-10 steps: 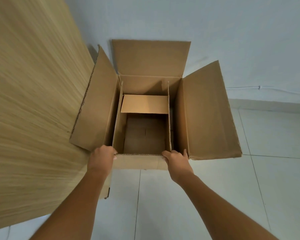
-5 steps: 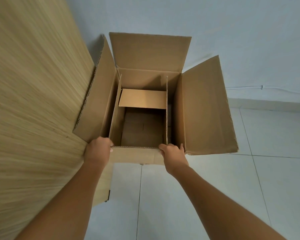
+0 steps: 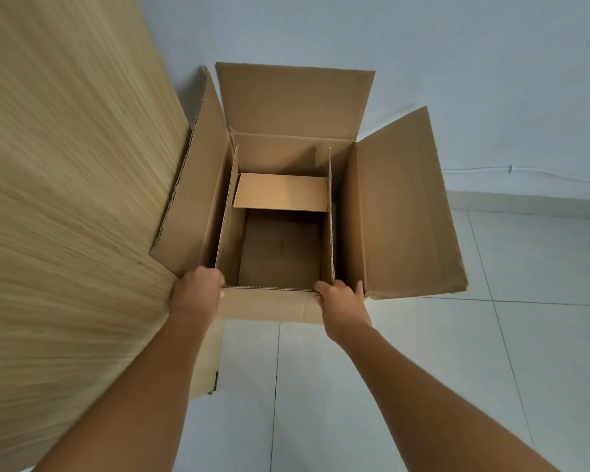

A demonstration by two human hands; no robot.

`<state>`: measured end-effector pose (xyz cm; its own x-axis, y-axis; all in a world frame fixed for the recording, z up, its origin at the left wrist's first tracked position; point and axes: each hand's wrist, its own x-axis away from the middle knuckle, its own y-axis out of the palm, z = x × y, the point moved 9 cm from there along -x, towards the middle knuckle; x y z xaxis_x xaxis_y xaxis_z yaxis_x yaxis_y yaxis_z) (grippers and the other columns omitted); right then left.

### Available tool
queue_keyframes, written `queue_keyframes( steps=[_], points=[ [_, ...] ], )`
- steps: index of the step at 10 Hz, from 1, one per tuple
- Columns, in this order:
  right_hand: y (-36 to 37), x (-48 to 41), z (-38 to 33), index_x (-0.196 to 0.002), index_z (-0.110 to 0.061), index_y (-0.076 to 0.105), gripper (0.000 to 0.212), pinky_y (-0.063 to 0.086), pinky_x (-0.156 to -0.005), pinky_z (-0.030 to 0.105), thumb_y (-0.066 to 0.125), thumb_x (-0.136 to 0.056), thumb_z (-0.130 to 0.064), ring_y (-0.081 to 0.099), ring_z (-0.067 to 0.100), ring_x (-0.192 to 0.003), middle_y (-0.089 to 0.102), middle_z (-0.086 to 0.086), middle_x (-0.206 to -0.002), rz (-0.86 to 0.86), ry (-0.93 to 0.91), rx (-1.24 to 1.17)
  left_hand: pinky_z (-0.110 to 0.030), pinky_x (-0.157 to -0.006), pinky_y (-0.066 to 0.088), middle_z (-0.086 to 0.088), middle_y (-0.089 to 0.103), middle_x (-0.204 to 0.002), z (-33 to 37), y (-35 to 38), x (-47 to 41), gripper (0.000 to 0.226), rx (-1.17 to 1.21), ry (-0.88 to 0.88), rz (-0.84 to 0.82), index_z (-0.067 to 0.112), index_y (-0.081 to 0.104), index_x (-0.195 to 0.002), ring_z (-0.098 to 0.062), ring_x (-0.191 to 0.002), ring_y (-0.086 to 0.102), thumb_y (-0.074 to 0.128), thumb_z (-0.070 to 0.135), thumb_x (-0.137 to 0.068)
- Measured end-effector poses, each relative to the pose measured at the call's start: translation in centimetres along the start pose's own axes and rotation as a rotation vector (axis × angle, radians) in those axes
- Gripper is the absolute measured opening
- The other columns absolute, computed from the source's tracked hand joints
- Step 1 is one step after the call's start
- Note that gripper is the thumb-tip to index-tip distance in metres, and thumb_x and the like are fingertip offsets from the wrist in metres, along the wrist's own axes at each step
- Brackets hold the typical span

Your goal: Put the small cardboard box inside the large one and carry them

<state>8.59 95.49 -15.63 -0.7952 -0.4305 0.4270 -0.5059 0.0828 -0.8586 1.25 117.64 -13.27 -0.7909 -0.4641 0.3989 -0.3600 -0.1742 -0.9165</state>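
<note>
The large cardboard box (image 3: 399, 212) hangs in front of me with its flaps spread open to the left, back and right. Inside it stands the small cardboard box (image 3: 280, 192), open at the top, with one flap folded inward at the back. My left hand (image 3: 196, 291) grips the near left corner of the boxes. My right hand (image 3: 343, 303) grips the near right corner, thumb over the rim. The boxes' undersides are hidden.
A wooden panel (image 3: 65, 199) rises close on the left, touching the large box's left flap. A pale wall (image 3: 457, 63) with a thin cable (image 3: 508, 169) stands behind. White floor tiles (image 3: 457, 369) spread below and to the right.
The boxes have risen a little in view and moved slightly toward the wall. Both hands keep the same grip on the near corners.
</note>
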Motion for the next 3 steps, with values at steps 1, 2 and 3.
queue_keyframes(
  steps=[1, 2, 3],
  points=[
    [0.0, 1.2, 0.1, -0.136, -0.021, 0.04, 0.044, 0.007, -0.119, 0.049, 0.05, -0.094, -0.011, 0.044, 0.032, -0.124, 0.05, 0.013, -0.127, 0.02, 0.001, -0.018, -0.039, -0.08, 0.052, -0.014, 0.069, -0.105, 0.3, 1.3, 1.0, 0.018, -0.066, 0.04, -0.063, 0.007, 0.064, -0.102, -0.031, -0.1, 0.065, 0.055, 0.02, -0.093],
    [-0.5, 2.7, 0.4, -0.144, -0.022, 0.028, 0.049, 0.016, -0.119, 0.046, 0.044, -0.098, -0.022, 0.034, 0.03, -0.132, 0.044, 0.01, -0.138, 0.062, 0.022, -0.088, -0.035, -0.1, 0.043, -0.01, 0.059, -0.126, 0.7, 1.8, 1.8, 0.036, -0.157, 0.088, -0.047, 0.011, 0.052, -0.127, -0.027, -0.119, 0.053, 0.054, 0.024, -0.093],
    [-1.5, 4.0, 0.5, -0.148, -0.024, 0.019, 0.058, 0.017, -0.12, 0.043, 0.04, -0.097, -0.042, 0.023, 0.026, -0.142, 0.034, 0.005, -0.15, 0.107, 0.027, -0.138, -0.036, -0.117, 0.021, -0.008, 0.045, -0.143, 1.3, 0.5, 3.5, 0.051, -0.148, 0.155, 0.03, 0.012, 0.036, -0.142, -0.024, -0.133, 0.038, 0.046, 0.031, -0.096]
  ],
)
